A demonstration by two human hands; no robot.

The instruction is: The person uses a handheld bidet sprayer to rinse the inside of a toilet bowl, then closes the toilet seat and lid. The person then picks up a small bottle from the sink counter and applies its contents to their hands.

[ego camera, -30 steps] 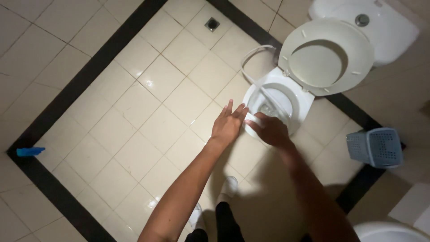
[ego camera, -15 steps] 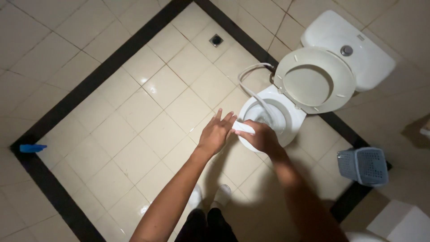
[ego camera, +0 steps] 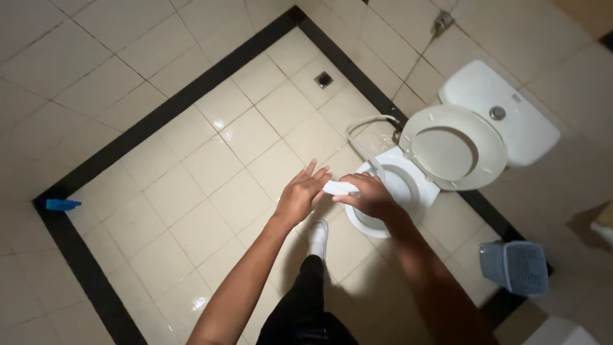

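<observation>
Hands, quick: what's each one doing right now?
Left hand: open, fingers spread, touching the white folded paper wad.
Right hand: closed on the wad, above the white toilet bowl.

Grey lidded bin (ego camera: pixel 516 266), floor drain (ego camera: pixel 324 79), blue object (ego camera: pixel 61 204) by wall

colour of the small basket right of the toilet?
Grey-blue perforated plastic basket, clearest in the head view.

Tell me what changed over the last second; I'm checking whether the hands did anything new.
Little changed. Both hands drew slightly back from over the toilet bowl toward its near rim. The right hand still grips the white tissue; the left hand stays open with its fingers against it. Nothing was let go. The seat stays raised, and the grey basket and blue object stay put.
</observation>
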